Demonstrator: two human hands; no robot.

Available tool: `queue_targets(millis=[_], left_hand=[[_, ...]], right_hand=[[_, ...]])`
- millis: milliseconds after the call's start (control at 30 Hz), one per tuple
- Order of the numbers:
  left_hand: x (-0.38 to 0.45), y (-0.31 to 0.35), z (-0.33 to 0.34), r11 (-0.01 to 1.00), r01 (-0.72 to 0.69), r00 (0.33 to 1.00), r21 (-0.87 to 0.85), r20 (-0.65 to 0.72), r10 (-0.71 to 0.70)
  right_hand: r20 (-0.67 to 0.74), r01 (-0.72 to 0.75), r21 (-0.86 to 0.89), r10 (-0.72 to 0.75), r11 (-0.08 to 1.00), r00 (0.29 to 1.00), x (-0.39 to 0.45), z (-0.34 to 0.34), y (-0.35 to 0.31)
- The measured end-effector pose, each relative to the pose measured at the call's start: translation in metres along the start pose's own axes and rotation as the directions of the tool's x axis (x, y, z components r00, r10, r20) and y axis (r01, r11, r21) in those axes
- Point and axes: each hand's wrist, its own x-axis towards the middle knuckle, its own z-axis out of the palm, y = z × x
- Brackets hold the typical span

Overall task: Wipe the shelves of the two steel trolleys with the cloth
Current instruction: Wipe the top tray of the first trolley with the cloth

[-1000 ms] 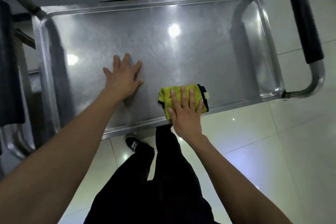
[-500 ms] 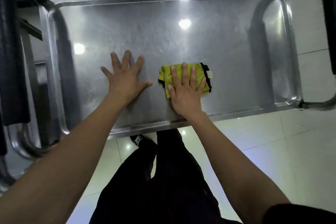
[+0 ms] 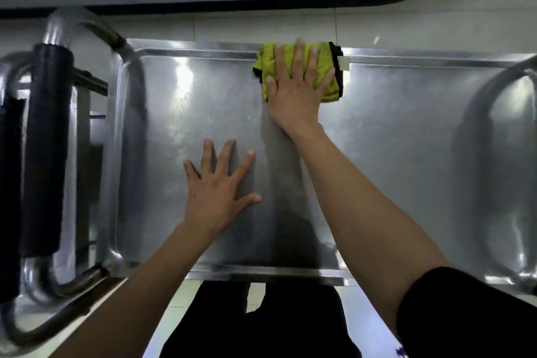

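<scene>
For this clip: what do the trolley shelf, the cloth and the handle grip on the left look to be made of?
Trolley shelf: steel, by its brushed grey sheen, the mirrored light spots and the pressed raised rim. Cloth under the right hand: soft yellow-green fabric, probably microfibre, with black edging and a small white tag. Handle grip: matte black sleeve over shiny metal tube, likely foam or rubber; which one cannot be told.

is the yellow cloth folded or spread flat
Folded: the cloth is a compact, bunched pad with layered edges showing under the flat right hand, at the shelf's far rim.
</scene>
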Motion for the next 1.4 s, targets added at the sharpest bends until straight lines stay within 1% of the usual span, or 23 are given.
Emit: queue_targets(millis=[167,300,433,533,700,833,933,1033,1133,1200,1300,1400], left_hand=[[0.006,0.002,-0.003,1.0,0.0,1.0,-0.004,0.005,0.0],[0.005,-0.001,-0.005,1.0,-0.008,1.0,-0.029,0.001,0.008],[-0.003,-0.011,-0.005,0.998,-0.047,0.998,-0.04,0.036,0.049],[-0.006,-0.024,-0.007,0.992,-0.123,0.991,-0.024,0.041,0.124],[0.0,-0.04,-0.011,0.979,-0.201,0.976,-0.032,0.079,0.203],[-0.005,-0.045,-0.006,0.968,-0.248,0.968,-0.041,0.019,0.249],[-0.007,-0.048,-0.003,0.965,-0.258,0.966,-0.056,-0.02,0.257],[-0.011,-0.053,-0.005,0.966,-0.235,0.972,-0.103,-0.018,0.235],[-0.014,-0.068,-0.005,0.977,-0.162,0.985,-0.137,-0.083,0.152],[-0.017,-0.084,-0.003,0.985,-0.096,0.991,-0.143,-0.101,0.082],[-0.022,-0.102,-0.001,0.987,-0.059,0.996,-0.151,-0.069,0.05],[-0.023,-0.102,0.0,0.991,-0.041,0.998,-0.125,-0.043,0.036]], right_hand=[[0.01,-0.039,0.003,0.039,0.999,0.999,0.019,-0.002,-0.005],[0.043,-0.03,-0.002,0.03,1.0,0.999,-0.002,-0.004,-0.001],[0.059,-0.025,-0.006,0.025,1.0,0.998,-0.08,0.009,0.0],[0.065,-0.075,-0.009,0.076,0.997,0.995,-0.155,0.025,-0.001],[0.027,-0.129,-0.058,0.131,0.99,0.991,-0.266,0.052,-0.007],[0.042,-0.139,-0.057,0.142,0.989,0.989,-0.329,0.065,-0.019],[0.061,-0.156,-0.057,0.159,0.986,0.985,-0.358,0.069,-0.029],[0.075,-0.171,-0.052,0.175,0.984,0.982,-0.367,0.07,-0.035],[0.081,-0.192,-0.057,0.196,0.98,0.977,-0.359,0.071,-0.037],[0.076,-0.184,-0.067,0.189,0.981,0.979,-0.353,0.072,-0.039],[0.067,-0.136,-0.082,0.142,0.987,0.988,-0.338,0.073,-0.044],[0.084,-0.101,-0.065,0.106,0.993,0.991,-0.302,0.069,-0.052]])
